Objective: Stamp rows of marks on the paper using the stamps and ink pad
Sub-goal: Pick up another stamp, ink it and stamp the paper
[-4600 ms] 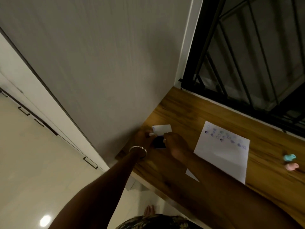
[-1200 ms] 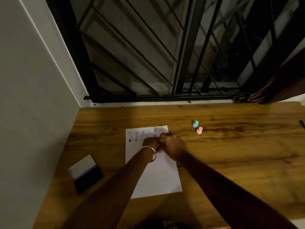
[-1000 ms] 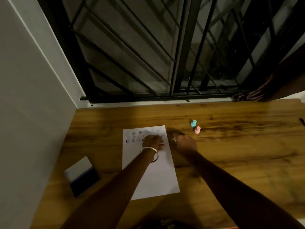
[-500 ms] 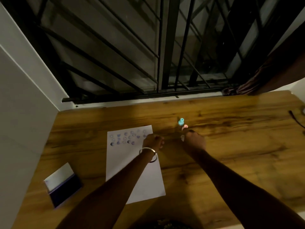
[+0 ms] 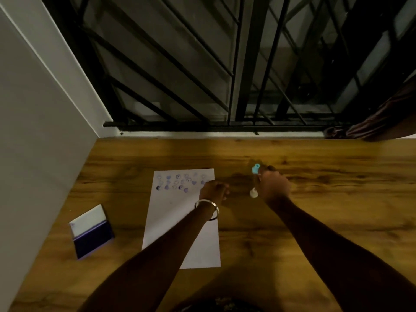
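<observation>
Head view, the only one on offer, looking down over both forearms onto the wooden table (image 5: 315, 221); the paper (image 5: 177, 221) lies just left of centre, lengthwise away from the person, with rows of purple-blue marks (image 5: 180, 182) crowded along its far edge and the near part bare; the left hand (image 5: 213, 190) sits at the paper's right edge beside those marks, fingers curled into a loose fist, a bracelet (image 5: 208, 207) on the wrist; whether it pins the sheet or holds something small, I cannot tell. Over to the right, clear of the paper, the right hand (image 5: 273, 188) is bunched over the stamps; a blue stamp (image 5: 256, 169) pokes up at its far fingertips and a pale stamp (image 5: 253, 193) shows at its near left side; a grip on either looks likely, yet contact is hidden and blurred, so I cannot tell which is held. The ink pad (image 5: 91, 230) lies open well away at the left, near the wall (image 5: 33, 131), dark pad nearest the person, pale lid beyond. My read: those stamps are tiny, light and rigid, liable to tip or roll; pinch the knob between thumb and forefinger, face down; the paper is thin and will slide, so keep a hand on it.
</observation>
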Demonstrator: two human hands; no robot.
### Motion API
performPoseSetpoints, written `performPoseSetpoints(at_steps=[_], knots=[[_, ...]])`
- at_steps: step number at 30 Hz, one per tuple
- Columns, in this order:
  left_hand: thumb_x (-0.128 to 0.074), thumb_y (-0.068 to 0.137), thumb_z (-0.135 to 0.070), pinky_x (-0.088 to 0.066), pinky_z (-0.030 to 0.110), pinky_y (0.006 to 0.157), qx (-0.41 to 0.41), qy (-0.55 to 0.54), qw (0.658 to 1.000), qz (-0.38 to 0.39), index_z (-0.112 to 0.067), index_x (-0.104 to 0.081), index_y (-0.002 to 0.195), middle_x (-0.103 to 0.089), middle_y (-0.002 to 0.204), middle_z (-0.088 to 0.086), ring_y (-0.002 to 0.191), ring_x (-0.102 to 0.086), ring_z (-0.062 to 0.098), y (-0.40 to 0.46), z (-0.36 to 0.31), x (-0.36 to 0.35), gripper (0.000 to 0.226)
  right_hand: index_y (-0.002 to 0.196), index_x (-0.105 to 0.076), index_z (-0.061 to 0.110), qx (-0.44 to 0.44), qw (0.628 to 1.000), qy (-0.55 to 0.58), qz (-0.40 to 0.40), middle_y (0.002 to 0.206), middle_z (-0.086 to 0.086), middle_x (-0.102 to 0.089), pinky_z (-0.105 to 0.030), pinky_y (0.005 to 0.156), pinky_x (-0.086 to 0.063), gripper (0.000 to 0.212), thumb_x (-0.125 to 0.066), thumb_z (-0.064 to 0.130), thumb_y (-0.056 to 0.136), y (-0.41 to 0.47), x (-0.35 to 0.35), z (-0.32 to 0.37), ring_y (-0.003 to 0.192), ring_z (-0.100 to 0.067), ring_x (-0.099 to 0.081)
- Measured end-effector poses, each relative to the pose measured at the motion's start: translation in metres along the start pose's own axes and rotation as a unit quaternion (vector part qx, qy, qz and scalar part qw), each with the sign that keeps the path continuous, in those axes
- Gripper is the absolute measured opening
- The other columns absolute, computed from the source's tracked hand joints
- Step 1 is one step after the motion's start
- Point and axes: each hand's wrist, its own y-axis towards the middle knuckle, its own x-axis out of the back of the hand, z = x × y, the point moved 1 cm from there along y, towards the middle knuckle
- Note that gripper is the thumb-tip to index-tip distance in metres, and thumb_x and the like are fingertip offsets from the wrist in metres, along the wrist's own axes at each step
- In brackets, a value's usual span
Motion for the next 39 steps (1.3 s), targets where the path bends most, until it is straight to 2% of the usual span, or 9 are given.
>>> performPoseSetpoints(at_steps=[6, 12, 15, 21, 25, 30, 33, 36, 39], knots=[[-0.054, 0.092, -0.015, -0.043, 0.012, 0.039, 0.04, -0.063, 0.997, -0.015, -0.007, -0.068, 0.1, -0.066, 0.073, -0.001, 0.058, -0.058, 0.007, 0.003, 0.0, 0.013, 0.018, 0.099, -0.062, 0.013, 0.02, 0.999, 0.042, 0.022, 0.096, -0.008, -0.066, -0.032, 0.063, -0.051, 0.03, -0.046, 0.038, 0.095, 0.002, 0.007, 0.019, 0.08, -0.026, -0.065], [-0.053, 0.094, -0.015, -0.046, 0.026, 0.056, 0.097, -0.226, 0.967, -0.063, -0.005, -0.068, 0.104, -0.067, 0.081, 0.009, 0.062, -0.061, 0.018, 0.004, -0.006, 0.05, 0.021, 0.103, -0.06, 0.022, 0.114, 0.981, 0.151, 0.038, 0.08, 0.005, -0.058, -0.024, 0.059, -0.038, 0.024, -0.047, 0.041, 0.095, -0.012, 0.012, 0.087, 0.071, -0.013, -0.054], [-0.061, 0.089, -0.02, -0.051, 0.03, 0.064, 0.1, -0.266, 0.957, -0.064, -0.011, -0.067, 0.088, -0.069, 0.079, 0.007, 0.07, -0.064, 0.019, -0.005, -0.001, 0.079, 0.011, 0.103, -0.063, 0.022, 0.141, 0.971, 0.192, 0.023, 0.085, 0.002, -0.066, -0.023, 0.055, -0.035, 0.024, -0.048, 0.04, 0.095, -0.024, 0.01, 0.133, 0.07, -0.011, -0.053], [-0.054, 0.095, -0.025, -0.054, 0.036, 0.081, 0.083, -0.381, 0.92, -0.046, -0.011, -0.066, 0.086, -0.072, 0.083, 0.008, 0.081, -0.066, 0.021, -0.029, 0.019, 0.149, 0.02, 0.098, -0.063, 0.018, 0.2, 0.957, 0.208, 0.014, 0.092, -0.003, -0.07, -0.036, 0.07, -0.056, 0.021, -0.052, 0.036, 0.095, -0.05, 0.011, 0.217, 0.082, -0.02, -0.066], [-0.051, 0.094, -0.009, -0.052, 0.032, 0.077, 0.065, -0.432, 0.898, -0.063, -0.007, -0.062, 0.088, -0.064, 0.09, 0.009, 0.08, -0.061, 0.019, -0.042, 0.035, 0.2, 0.013, 0.101, -0.06, 0.019, 0.24, 0.944, 0.224, 0.04, 0.099, -0.004, -0.07, -0.034, 0.073, -0.052, 0.026, -0.047, 0.041, 0.096, -0.068, 0.006, 0.266, 0.091, -0.024, -0.065], [-0.056, 0.094, -0.019, -0.054, 0.021, 0.045, 0.065, -0.418, 0.895, -0.143, -0.013, -0.06, 0.084, -0.06, 0.078, 0.006, 0.068, -0.057, 0.016, -0.067, 0.056, 0.267, 0.013, 0.103, -0.064, 0.017, 0.28, 0.921, 0.235, 0.136, 0.105, -0.008, -0.068, -0.039, 0.078, -0.053, 0.03, -0.047, 0.04, 0.095, -0.09, 0.002, 0.331, 0.096, -0.027, -0.064], [-0.053, 0.095, -0.031, -0.053, 0.022, 0.047, 0.063, -0.4, 0.895, -0.188, -0.014, -0.058, 0.078, -0.061, 0.067, 0.002, 0.058, -0.058, 0.012, -0.079, 0.068, 0.301, 0.024, 0.095, -0.063, 0.02, 0.313, 0.893, 0.278, 0.164, 0.097, -0.004, -0.067, -0.039, 0.073, -0.053, 0.023, -0.046, 0.036, 0.096, -0.109, 0.002, 0.363, 0.088, -0.022, -0.063], [-0.049, 0.097, -0.028, -0.047, 0.015, 0.041, 0.042, -0.404, 0.883, -0.235, -0.013, -0.054, 0.069, -0.06, 0.04, -0.006, 0.035, -0.055, 0.003, -0.086, 0.081, 0.332, 0.032, 0.085, -0.059, 0.021, 0.363, 0.871, 0.288, 0.163, 0.086, -0.002, -0.063, -0.035, 0.061, -0.047, 0.023, -0.043, 0.033, 0.096, -0.125, 0.002, 0.383, 0.075, -0.018, -0.058], [-0.05, 0.097, -0.027, -0.044, 0.013, 0.038, 0.028, -0.36, 0.894, -0.265, -0.013, -0.056, 0.066, -0.06, 0.041, -0.005, 0.034, -0.055, 0.002, -0.092, 0.092, 0.353, 0.035, 0.072, -0.049, 0.022, 0.408, 0.864, 0.231, 0.185, 0.072, 0.002, -0.051, -0.026, 0.052, -0.032, 0.025, -0.044, 0.023, 0.097, -0.134, -0.005, 0.395, 0.063, -0.014, -0.046]])
